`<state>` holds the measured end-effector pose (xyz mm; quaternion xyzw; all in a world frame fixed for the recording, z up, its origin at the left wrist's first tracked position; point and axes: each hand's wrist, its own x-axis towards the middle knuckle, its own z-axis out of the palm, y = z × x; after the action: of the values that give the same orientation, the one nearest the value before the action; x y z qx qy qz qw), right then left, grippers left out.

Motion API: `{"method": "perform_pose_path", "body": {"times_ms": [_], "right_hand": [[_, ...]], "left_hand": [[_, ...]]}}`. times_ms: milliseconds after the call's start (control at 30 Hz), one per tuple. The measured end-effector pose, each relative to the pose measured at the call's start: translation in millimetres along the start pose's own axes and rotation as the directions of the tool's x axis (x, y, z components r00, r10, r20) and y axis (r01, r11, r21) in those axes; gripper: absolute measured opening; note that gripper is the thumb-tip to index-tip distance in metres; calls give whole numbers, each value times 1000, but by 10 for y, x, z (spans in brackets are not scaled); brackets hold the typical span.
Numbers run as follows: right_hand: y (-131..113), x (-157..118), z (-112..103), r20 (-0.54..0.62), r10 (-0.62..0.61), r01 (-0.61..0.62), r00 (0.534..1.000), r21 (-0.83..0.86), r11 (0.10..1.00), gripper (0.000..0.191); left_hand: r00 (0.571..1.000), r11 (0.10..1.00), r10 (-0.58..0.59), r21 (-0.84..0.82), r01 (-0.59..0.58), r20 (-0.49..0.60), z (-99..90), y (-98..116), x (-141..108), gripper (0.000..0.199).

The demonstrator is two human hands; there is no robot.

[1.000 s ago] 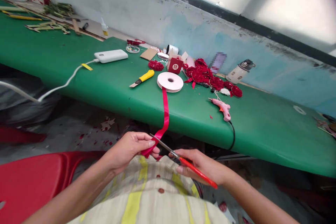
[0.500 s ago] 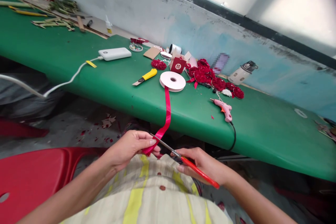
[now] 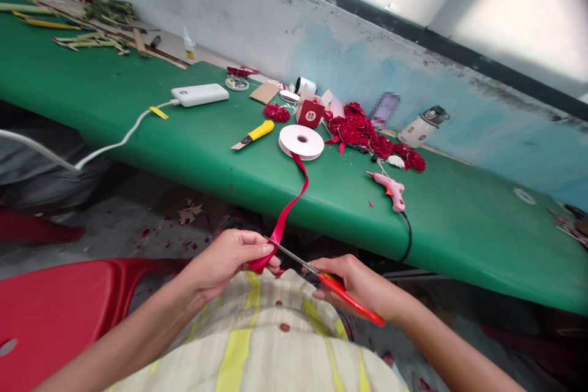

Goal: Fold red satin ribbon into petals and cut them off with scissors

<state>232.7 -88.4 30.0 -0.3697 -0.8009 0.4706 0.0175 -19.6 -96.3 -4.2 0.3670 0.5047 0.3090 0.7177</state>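
Observation:
A red ribbon (image 3: pixel 293 205) runs from a white spool (image 3: pixel 301 140) on the green table down to my left hand (image 3: pixel 239 257), which pinches its folded end. My right hand (image 3: pixel 356 285) is closed round the red handles of a pair of scissors (image 3: pixel 351 301). The blades lie across the ribbon just beside my left fingertips. Whether the ribbon is cut through there I cannot tell. A yellow utility knife (image 3: pixel 255 134) with its blade out lies left of the spool.
The green table (image 3: pixel 459 226) holds a pink glue gun (image 3: pixel 389 190), a heap of red fabric flowers (image 3: pixel 356 125), a small red box (image 3: pixel 310 113), a white power bank (image 3: pixel 200 94) with a cable, and a bottle (image 3: pixel 421 125). A red plastic chair (image 3: pixel 59 312) stands at my left.
The ribbon between spool and left hand has gone from fairly flat to twisted and curved to the right. The scissor blades look more closed. Both hands stay in nearly the same place.

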Motion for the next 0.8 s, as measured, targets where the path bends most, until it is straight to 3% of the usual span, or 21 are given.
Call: {"method": "perform_pose_path", "body": {"times_ms": [333, 433, 500, 567, 600, 667, 700, 733, 800], "right_hand": [[39, 12, 36, -35, 4, -6, 999, -56, 998, 25], [49, -27, 56, -100, -3, -6, 995, -87, 996, 23], [112, -68, 15, -212, -2, -29, 977, -145, 989, 23], [241, -101, -108, -416, 33, -138, 909, -226, 964, 29], [329, -109, -204, -539, 66, -237, 840, -255, 937, 34], [529, -101, -447, -741, 144, -477, 657, -261, 839, 42], [631, -84, -582, -800, 181, -589, 573, -248, 769, 43], [727, -60, -717, -828, 215, -671, 518, -238, 702, 42], [889, 6, -958, -834, 277, -756, 478, -230, 613, 40]], "left_hand": [[1000, 1000, 1, 3, -1, -29, 12, -21, 31, 21], [999, 999, -22, -41, 20, -42, -21, -80, 78, 21], [998, 996, -29, -87, 24, -51, -50, -136, 114, 21], [998, 992, -22, -121, 15, -51, -72, -191, 148, 21], [999, 991, -18, -136, 11, -48, -78, -215, 163, 21], [999, 987, -13, -163, 6, -45, -76, -250, 191, 21], [999, 984, -15, -177, 6, -45, -69, -260, 203, 21], [999, 982, -17, -191, 9, -43, -59, -265, 213, 21], [999, 976, -17, -218, 8, -36, -32, -265, 225, 20]]}}
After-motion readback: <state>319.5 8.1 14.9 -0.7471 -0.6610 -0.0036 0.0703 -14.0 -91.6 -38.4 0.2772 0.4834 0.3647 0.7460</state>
